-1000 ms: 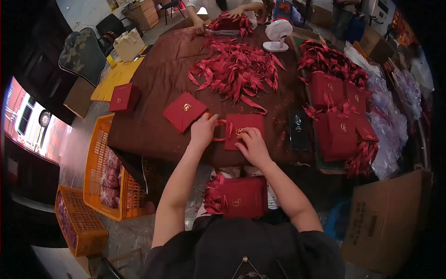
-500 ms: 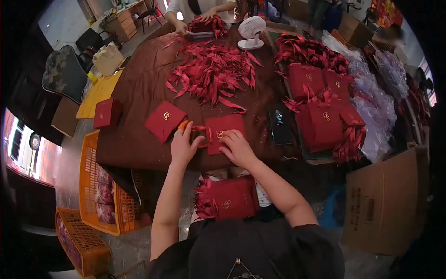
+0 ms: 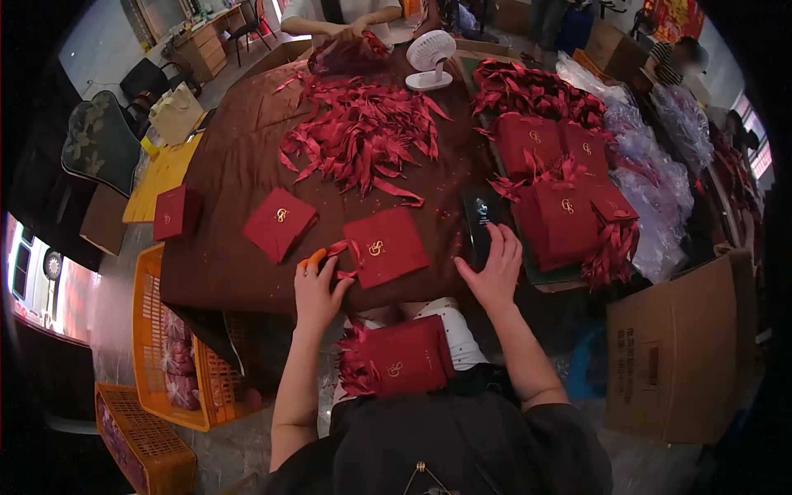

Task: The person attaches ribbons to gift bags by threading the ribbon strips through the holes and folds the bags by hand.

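Observation:
My left hand [image 3: 318, 289] has an orange object [image 3: 314, 258] at its fingers, beside the red ribbon [image 3: 340, 257] of a red bag [image 3: 392, 247] with a gold logo. Its thumb and fingers are apart, and whether it grips the ribbon is unclear. Empty and spread, my right hand [image 3: 495, 264] touches the table beside a dark phone [image 3: 477, 216]. A stack of red bags [image 3: 282, 223] lies left of the ribboned bag. More red bags with ribbons [image 3: 404, 356] rest on my lap. A heap of loose red ribbons [image 3: 363, 136] covers the middle of the table.
Across the brown-covered table [image 3: 223, 148], a person's hands hold red material near a white fan [image 3: 431, 59]. Ribboned bags [image 3: 569, 216] fill a tray at right, beside plastic wrap and a cardboard box [image 3: 676, 355]. Orange crates [image 3: 148, 330] stand at lower left.
My right hand has left the red bag and moved right, opening beside the phone. The bag now lies tilted. The view has shifted, and the other person's hands have lifted the red material.

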`<state>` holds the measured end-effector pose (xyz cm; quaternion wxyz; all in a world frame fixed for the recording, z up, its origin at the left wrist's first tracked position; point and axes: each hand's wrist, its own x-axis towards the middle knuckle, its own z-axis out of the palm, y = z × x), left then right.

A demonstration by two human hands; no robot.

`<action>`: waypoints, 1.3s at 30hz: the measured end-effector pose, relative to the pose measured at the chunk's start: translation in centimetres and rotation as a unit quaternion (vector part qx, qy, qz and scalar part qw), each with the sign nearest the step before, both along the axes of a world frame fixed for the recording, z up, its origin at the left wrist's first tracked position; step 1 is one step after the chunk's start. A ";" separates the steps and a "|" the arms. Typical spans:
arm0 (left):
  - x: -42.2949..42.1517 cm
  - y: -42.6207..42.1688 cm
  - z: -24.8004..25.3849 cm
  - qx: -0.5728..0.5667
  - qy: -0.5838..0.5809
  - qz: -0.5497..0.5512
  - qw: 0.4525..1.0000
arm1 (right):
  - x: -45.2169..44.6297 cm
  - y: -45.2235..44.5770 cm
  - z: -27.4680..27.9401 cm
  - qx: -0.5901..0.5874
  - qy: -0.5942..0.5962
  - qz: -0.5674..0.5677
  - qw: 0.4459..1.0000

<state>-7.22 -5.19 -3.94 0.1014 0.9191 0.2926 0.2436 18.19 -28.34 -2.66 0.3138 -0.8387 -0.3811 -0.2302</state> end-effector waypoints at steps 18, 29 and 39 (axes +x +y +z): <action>0.0 -0.6 -0.6 0.004 0.012 0.028 1.000 | 4.0 1.8 -0.2 -0.067 0.019 0.055 0.996; -0.4 -1.6 2.3 0.031 -0.133 0.045 0.990 | -4.5 4.1 -2.4 -0.124 -0.059 0.432 0.891; 0.4 -1.5 8.7 0.142 -0.239 0.083 0.957 | -3.2 8.4 4.7 0.129 0.374 0.323 0.860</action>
